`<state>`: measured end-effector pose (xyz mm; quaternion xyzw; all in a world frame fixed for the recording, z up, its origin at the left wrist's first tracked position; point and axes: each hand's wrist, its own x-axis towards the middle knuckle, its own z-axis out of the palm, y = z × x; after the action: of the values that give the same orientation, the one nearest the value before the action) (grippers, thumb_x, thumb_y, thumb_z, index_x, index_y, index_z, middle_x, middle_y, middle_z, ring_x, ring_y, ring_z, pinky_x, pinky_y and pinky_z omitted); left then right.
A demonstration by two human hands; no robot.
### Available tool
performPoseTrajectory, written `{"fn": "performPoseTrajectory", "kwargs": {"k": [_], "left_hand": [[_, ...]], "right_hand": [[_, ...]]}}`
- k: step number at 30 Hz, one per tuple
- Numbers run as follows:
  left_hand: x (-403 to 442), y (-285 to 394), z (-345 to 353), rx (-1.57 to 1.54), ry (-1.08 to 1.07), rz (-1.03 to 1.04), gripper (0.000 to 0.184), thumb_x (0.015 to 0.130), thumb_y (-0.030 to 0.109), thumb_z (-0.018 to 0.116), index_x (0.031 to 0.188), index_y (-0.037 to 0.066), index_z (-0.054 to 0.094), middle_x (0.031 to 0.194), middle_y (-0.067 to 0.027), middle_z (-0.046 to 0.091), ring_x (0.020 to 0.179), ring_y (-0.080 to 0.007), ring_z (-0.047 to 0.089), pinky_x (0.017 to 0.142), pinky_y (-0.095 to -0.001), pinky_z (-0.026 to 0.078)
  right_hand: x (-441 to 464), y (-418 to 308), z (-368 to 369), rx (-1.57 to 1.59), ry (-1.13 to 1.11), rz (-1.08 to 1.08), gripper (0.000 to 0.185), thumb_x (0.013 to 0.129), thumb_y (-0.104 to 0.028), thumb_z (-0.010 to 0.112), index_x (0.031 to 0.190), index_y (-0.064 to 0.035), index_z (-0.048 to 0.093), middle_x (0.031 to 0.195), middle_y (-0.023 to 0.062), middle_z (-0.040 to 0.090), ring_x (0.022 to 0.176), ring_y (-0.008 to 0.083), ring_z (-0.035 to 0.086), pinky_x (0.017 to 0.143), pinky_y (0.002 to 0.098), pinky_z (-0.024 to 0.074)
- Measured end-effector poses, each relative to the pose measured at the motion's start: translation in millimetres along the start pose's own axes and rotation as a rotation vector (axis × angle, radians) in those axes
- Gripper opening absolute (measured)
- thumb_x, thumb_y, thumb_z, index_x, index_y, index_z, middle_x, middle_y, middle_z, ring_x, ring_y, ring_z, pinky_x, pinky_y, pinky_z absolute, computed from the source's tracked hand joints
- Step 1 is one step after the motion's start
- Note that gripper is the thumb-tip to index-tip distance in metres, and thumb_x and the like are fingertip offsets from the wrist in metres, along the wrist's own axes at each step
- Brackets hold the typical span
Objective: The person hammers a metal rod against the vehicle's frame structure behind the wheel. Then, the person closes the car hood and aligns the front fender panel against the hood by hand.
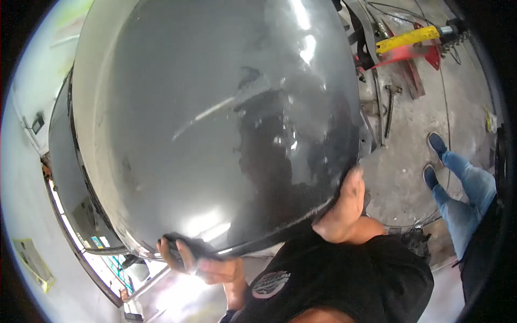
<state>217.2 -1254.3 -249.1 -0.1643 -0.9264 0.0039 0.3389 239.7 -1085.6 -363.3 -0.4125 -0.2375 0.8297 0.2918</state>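
Note:
A large glossy dark-grey car hood [177, 118] fills the middle of the head view, with a pale streak and dull smudges on its surface. At its lower left edge, my left hand [207, 266] has its fingers curled around the rim. A dark patch lies by those fingers, and I cannot tell whether it is part of the rim or a separate piece. My right hand [344, 207] is closed against the hood's lower right edge, with some of its fingers hidden behind the panel.
A yellow-and-red metal tool [406, 40] stands on the concrete floor at upper right, near a hammer [391, 107] and cables. At right, another person's jeans-clad legs [463, 188] show. Car glass [64, 145] lies left of the hood, beside a white wall [27, 183].

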Motion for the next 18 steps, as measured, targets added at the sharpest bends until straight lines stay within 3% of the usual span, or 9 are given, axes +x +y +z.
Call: {"fn": "performPoseTrajectory", "kwargs": {"k": [3,6,8,11,13,18], "left_hand": [[2.6,1.3,0.6,-0.003,0.014,0.021,0.053,0.110,0.033,0.022,0.132,-0.004,0.054,0.144,-0.0282,0.043,0.138,-0.0409,0.041,0.116,-0.0573,0.038],[-1.3,-4.0,-16.0,-0.015,-0.037,0.030,0.047,0.110,0.029,0.029,0.132,-0.004,0.055,0.144,-0.0275,0.044,0.138,-0.0402,0.042,0.116,-0.0563,0.036],[-0.8,-5.8,-14.7,0.006,-0.027,0.067,0.046,0.110,0.027,0.030,0.135,-0.003,0.054,0.144,-0.0270,0.044,0.136,-0.0396,0.043,0.114,-0.0557,0.036],[0.6,-4.5,-20.8,0.065,-0.035,0.114,0.040,0.108,0.021,0.038,0.140,0.004,0.055,0.141,-0.0262,0.049,0.134,-0.0466,0.044,0.113,-0.0617,0.033],[1.0,-5.8,-16.7,0.036,0.015,0.113,0.039,0.107,0.022,0.040,0.137,0.005,0.059,0.141,-0.0241,0.052,0.134,-0.0446,0.046,0.113,-0.0606,0.032],[-1.7,-6.3,-14.9,0.065,0.056,0.107,0.038,0.107,0.023,0.041,0.130,0.004,0.065,0.140,-0.0220,0.055,0.135,-0.0414,0.046,0.114,-0.0580,0.031]], "right_hand": [[-14.7,9.6,3.1,-0.148,0.060,-0.181,0.023,0.105,-0.016,0.057,0.099,0.0052,0.064,0.091,0.0093,0.061,0.080,0.0181,0.052,0.068,0.0352,0.0421],[7.3,16.6,-9.2,-0.674,-0.150,-0.859,0.018,0.103,0.007,0.049,0.113,0.0111,0.063,0.096,0.0158,0.061,0.083,0.0274,0.055,0.072,0.0365,0.0450],[16.7,19.8,-4.3,-0.609,-0.142,-0.696,0.020,0.106,-0.004,0.049,0.108,0.0094,0.064,0.093,0.0117,0.061,0.082,0.0229,0.053,0.073,0.0344,0.0435],[10.7,-7.2,11.5,-0.161,-0.224,-0.230,0.036,0.110,-0.024,0.047,0.099,0.0048,0.065,0.088,0.0037,0.058,0.079,0.0148,0.048,0.071,0.0303,0.0396],[10.5,-20.1,20.8,0.022,-0.251,-0.018,0.047,0.110,-0.038,0.045,0.093,0.0011,0.064,0.084,-0.0013,0.055,0.077,0.0100,0.043,0.069,0.0277,0.0365],[16.1,-15.6,15.0,-0.048,-0.237,0.075,0.060,0.108,-0.054,0.041,0.095,-0.0004,0.064,0.084,-0.0047,0.052,0.076,0.0071,0.037,0.068,0.0246,0.0321]]}}
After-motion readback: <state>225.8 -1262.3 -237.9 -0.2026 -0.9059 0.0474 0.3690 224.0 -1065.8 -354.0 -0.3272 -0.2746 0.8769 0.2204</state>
